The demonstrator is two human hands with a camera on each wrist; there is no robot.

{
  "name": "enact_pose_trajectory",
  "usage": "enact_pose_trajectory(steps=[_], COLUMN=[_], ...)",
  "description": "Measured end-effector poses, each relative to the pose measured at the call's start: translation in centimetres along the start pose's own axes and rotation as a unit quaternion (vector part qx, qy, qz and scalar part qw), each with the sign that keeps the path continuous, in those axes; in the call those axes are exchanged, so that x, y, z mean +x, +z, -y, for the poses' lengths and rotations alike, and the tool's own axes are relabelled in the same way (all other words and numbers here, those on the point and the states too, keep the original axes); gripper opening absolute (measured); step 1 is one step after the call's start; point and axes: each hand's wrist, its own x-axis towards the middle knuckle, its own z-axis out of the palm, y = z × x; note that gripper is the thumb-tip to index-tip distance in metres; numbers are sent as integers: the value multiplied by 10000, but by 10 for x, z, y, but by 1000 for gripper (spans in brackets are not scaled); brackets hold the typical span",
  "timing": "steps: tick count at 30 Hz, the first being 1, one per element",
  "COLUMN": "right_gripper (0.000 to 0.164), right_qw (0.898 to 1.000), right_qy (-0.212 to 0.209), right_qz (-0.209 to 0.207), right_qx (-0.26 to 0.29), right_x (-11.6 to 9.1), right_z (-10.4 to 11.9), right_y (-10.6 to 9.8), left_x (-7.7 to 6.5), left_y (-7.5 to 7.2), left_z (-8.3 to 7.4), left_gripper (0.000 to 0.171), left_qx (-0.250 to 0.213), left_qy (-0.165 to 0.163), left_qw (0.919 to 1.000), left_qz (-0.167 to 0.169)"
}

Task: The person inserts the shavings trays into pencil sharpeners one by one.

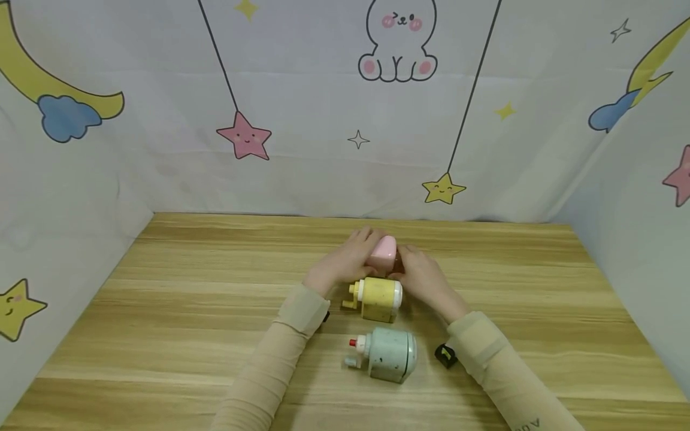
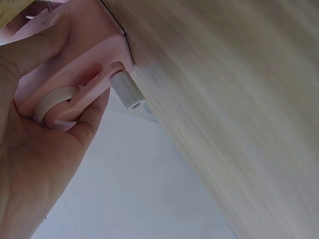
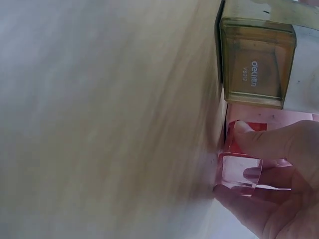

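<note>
My left hand (image 1: 345,258) grips a pink pencil sharpener (image 1: 384,252) from the left, palm against its crank side. In the left wrist view the thumb lies along the pink body, and the crank (image 2: 89,97) ends in a grey knob (image 2: 127,89). On the other side, my right hand (image 1: 424,276) pinches the sharpener's clear reddish shavings drawer (image 3: 241,170) between thumb and fingers. Just in front stands a yellow pencil sharpener (image 1: 379,298), its crank to the left. Nearer still is a mint-green pencil sharpener (image 1: 392,354) with a red-tipped part by its crank.
All three sharpeners stand in a row on the wooden table (image 1: 188,323). White cloth (image 1: 302,179) with printed stars and a bear hangs behind and at both sides. Dark wrist gear (image 1: 445,355) shows by the right forearm.
</note>
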Motion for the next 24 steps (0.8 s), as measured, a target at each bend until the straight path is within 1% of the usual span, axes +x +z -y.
enact_pose_trajectory(steps=[6, 11, 14, 18, 24], right_gripper=[57, 58, 58, 62, 67], right_qw=[9998, 9999, 9998, 9993, 9983], right_qy=[189, 159, 165, 189, 108], right_qz=[67, 18, 18, 136, 195], right_qx=[49, -11, 82, 297, 541], right_x=[1, 1, 2, 3, 4], right_z=[1, 1, 1, 0, -2], right_y=[1, 0, 0, 0, 0], left_x=[0, 1, 1, 1, -1], left_y=[2, 2, 1, 1, -1], left_z=[-2, -2, -1, -1, -2], left_gripper=[70, 69, 69, 69, 68], left_qx=[-27, -28, -14, -12, -91], left_qy=[-63, -67, -63, -69, 3], left_qw=[10000, 10000, 10000, 10000, 10000], left_qz=[55, 19, 17, 38, -15])
